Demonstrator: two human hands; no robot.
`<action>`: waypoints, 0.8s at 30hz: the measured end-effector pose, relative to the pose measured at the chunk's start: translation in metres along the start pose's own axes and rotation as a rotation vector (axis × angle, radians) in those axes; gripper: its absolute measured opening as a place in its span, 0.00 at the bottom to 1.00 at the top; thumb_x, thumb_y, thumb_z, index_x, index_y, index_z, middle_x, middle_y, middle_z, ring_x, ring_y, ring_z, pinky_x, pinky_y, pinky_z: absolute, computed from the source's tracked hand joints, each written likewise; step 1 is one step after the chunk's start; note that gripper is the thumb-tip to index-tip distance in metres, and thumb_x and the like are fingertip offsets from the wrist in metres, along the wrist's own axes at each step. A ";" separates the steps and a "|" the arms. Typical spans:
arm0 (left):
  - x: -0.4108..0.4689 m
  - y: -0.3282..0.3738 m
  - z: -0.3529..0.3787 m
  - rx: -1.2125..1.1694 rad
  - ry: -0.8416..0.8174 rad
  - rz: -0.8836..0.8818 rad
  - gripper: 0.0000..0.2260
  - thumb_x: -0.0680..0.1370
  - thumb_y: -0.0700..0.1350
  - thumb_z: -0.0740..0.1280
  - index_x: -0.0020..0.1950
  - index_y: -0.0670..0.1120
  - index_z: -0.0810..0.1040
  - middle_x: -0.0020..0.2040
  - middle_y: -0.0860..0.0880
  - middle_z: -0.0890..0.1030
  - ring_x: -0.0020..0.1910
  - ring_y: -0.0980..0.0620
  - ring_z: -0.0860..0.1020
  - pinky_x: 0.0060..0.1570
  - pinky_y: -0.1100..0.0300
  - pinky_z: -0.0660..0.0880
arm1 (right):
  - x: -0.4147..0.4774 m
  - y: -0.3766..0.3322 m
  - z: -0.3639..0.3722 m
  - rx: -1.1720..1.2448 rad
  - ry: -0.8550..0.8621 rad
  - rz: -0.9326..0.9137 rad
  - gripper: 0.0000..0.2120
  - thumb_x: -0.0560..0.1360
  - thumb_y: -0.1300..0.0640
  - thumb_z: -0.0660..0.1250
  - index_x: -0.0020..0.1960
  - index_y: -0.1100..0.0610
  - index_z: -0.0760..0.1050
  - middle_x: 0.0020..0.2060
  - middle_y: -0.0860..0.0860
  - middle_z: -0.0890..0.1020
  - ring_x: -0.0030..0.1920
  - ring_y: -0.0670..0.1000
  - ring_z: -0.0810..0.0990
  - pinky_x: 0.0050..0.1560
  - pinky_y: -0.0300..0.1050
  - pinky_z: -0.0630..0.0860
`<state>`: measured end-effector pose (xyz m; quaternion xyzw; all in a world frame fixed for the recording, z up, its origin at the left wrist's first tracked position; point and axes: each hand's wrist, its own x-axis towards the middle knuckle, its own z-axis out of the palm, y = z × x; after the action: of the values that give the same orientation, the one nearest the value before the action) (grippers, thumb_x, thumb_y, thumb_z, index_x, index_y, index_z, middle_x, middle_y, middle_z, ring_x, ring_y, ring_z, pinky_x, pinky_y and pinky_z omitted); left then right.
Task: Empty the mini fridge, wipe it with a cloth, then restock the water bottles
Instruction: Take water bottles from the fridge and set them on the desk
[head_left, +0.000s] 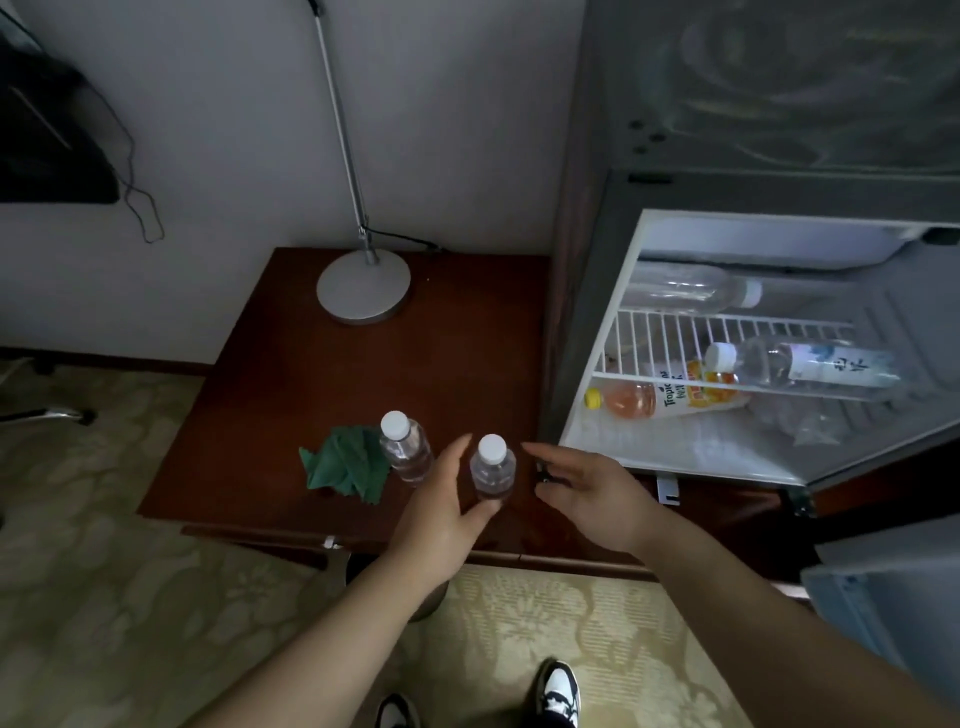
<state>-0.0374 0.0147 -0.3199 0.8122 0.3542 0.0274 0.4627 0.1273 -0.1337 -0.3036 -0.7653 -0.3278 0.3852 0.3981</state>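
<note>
Two small water bottles with white caps stand upright on the dark wooden table (291, 374): one (405, 447) beside a crumpled green cloth (345, 464), the other (492, 470) further right. My left hand (441, 514) is spread around the right bottle, thumb near its base, fingers straight. My right hand (587, 488) hovers open just right of that bottle, not touching it. The mini fridge (597, 312) stands open at the right. Inside lie a clear bottle (691, 288) on the top shelf, a labelled water bottle (810, 366) on the wire rack and an orange juice bottle (660, 397) below.
A desk lamp with a round grey base (363, 288) and slanted pole stands at the table's back. The fridge door (893, 597) hangs open at the lower right. Patterned carpet (130, 597) covers the floor. My shoes (558, 691) show below.
</note>
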 end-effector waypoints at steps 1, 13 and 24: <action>-0.005 0.005 -0.006 0.029 0.005 0.024 0.37 0.76 0.53 0.73 0.79 0.63 0.56 0.77 0.58 0.64 0.75 0.57 0.64 0.73 0.50 0.68 | -0.004 0.000 -0.008 -0.057 0.006 -0.008 0.24 0.77 0.57 0.71 0.68 0.36 0.73 0.65 0.36 0.77 0.66 0.36 0.74 0.66 0.31 0.68; -0.008 0.129 -0.005 0.454 -0.039 0.595 0.31 0.80 0.56 0.67 0.81 0.55 0.58 0.79 0.57 0.59 0.78 0.59 0.56 0.74 0.69 0.51 | -0.069 -0.010 -0.131 -0.521 0.370 -0.147 0.25 0.75 0.51 0.74 0.71 0.46 0.75 0.70 0.45 0.74 0.73 0.49 0.70 0.69 0.39 0.62; 0.058 0.225 0.077 0.726 -0.079 0.736 0.33 0.81 0.55 0.66 0.81 0.57 0.54 0.82 0.49 0.53 0.80 0.46 0.54 0.77 0.48 0.59 | -0.077 0.009 -0.186 -0.787 0.539 0.209 0.44 0.73 0.36 0.69 0.80 0.39 0.47 0.81 0.52 0.44 0.80 0.62 0.43 0.77 0.60 0.53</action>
<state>0.1581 -0.0786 -0.2067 0.9916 0.0139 0.0333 0.1239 0.2496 -0.2667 -0.2146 -0.9591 -0.2550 0.0580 0.1086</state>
